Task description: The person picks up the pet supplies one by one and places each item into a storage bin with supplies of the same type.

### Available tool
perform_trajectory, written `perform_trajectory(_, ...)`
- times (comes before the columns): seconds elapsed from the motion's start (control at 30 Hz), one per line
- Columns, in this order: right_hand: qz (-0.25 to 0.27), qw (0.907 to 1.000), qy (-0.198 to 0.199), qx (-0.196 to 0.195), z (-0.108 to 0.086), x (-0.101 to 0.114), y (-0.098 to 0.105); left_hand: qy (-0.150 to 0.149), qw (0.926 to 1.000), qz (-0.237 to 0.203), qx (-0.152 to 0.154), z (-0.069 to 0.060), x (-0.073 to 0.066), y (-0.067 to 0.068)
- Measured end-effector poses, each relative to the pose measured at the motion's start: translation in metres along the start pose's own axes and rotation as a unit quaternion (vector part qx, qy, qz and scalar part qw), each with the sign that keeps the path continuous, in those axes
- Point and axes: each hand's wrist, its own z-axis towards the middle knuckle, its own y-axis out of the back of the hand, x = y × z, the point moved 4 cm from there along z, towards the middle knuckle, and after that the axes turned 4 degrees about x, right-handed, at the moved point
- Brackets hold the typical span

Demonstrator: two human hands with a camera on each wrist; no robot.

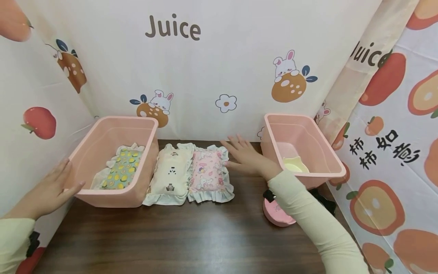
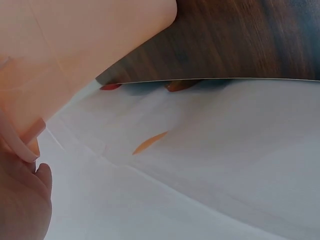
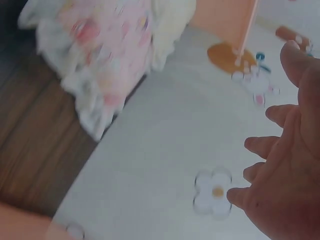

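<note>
Hands (image 1: 50,191) (image 1: 248,158) by tub (image 1: 116,199) and cushion (image 1: 207,171), bowl (image 1: 295,164) part-hidden

L bin (image 1: 109,200) & R bin (image 1: 318,175) are smooth plastic, approx. matt. Pink cushion (image 1: 206,169), cream cushion (image 1: 172,173) & lemon-print cushion (image 1: 123,169) are printed matt cloth w/ gathered, frilled edges. Table (image 1: 191,236) shows smooth wood-grain surf., semi-gloss, w/ soft reflected light. Backdrop (image 1: 205,68) is printed cloth, matt, sl. creased. R sleeve (image 1: 308,209): soft matt fabric. Round pink item (image 1: 275,213) looks smooth, plastic.
</note>
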Motion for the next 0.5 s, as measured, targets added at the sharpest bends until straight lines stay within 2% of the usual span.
perform_trajectory(0.1, 0.001, 0.9998, 0.010, 0.015, 0.018, 0.017, -0.011, 0.003, 1.0000, 0.005, 0.004, 0.002, 0.000, 0.000)
perform_trajectory(0.23, -0.006, 0.9992, 0.035, 0.016, 0.042, 0.041, -0.026, 0.005, 0.9999, 0.010, 0.007, 0.003, 0.000, -0.001)
perform_trajectory(0.5, 0.003, 0.9986, 0.048, 0.022, 0.088, 0.085, -0.066, 0.005, 0.9999, 0.007, 0.006, 0.002, 0.000, -0.002)
